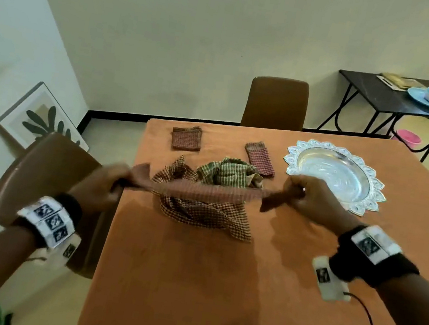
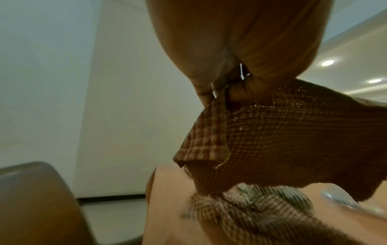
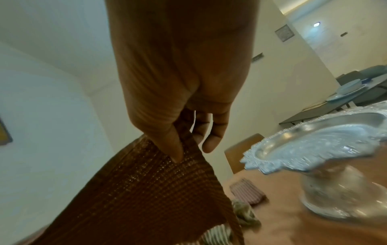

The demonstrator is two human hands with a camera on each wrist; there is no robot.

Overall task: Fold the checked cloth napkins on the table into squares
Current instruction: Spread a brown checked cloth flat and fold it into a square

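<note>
A red-brown checked napkin [image 1: 208,190] hangs stretched in the air between my two hands above the table. My left hand [image 1: 107,187] pinches its left corner [image 2: 217,102]; my right hand [image 1: 306,197] pinches its right corner [image 3: 184,149] between thumb and fingers. Under it lies a heap of crumpled napkins: a brown checked one [image 1: 199,211] and a green checked one [image 1: 230,172]. Two folded napkins lie farther back, one [image 1: 186,138] at the left, one [image 1: 260,158] to its right.
A silver footed tray [image 1: 334,171] with a scalloped rim stands at the back right of the orange table [image 1: 203,274]. Brown chairs stand at the left [image 1: 43,176], far side [image 1: 275,103] and near edge. A black side table [image 1: 405,100] with blue dishes stands behind.
</note>
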